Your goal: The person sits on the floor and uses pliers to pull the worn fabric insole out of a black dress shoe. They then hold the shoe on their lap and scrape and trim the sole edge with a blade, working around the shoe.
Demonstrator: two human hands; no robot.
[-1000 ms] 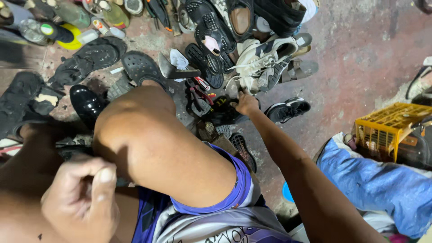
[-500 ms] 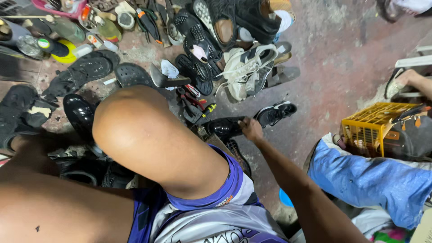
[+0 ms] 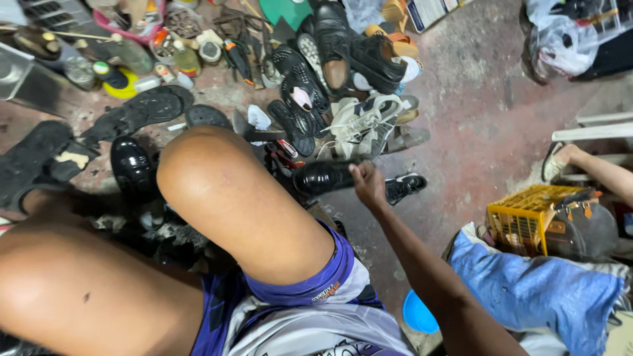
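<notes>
My right hand (image 3: 366, 185) reaches out past my raised knee (image 3: 217, 184) and grips a glossy black leather shoe (image 3: 323, 177) by its heel end. The shoe lies on its side, just in front of a heap of shoes and sandals (image 3: 343, 86). A second glossy black shoe (image 3: 132, 168) stands on the floor to the left of my knee. My left hand is out of the picture.
A black sneaker (image 3: 403, 186) lies right of my hand. A yellow plastic crate (image 3: 524, 214), blue cloth (image 3: 527, 290) and a blue bowl (image 3: 419, 313) sit at the right. Another person's sandalled foot (image 3: 560, 161) rests beyond the crate. Loose soles (image 3: 142, 109) and tins (image 3: 119, 76) lie at the upper left.
My right hand has closed on the black shoe and drawn it out from the clutter by my knee. My left hand, seen low at the left a second ago, has left the view.
</notes>
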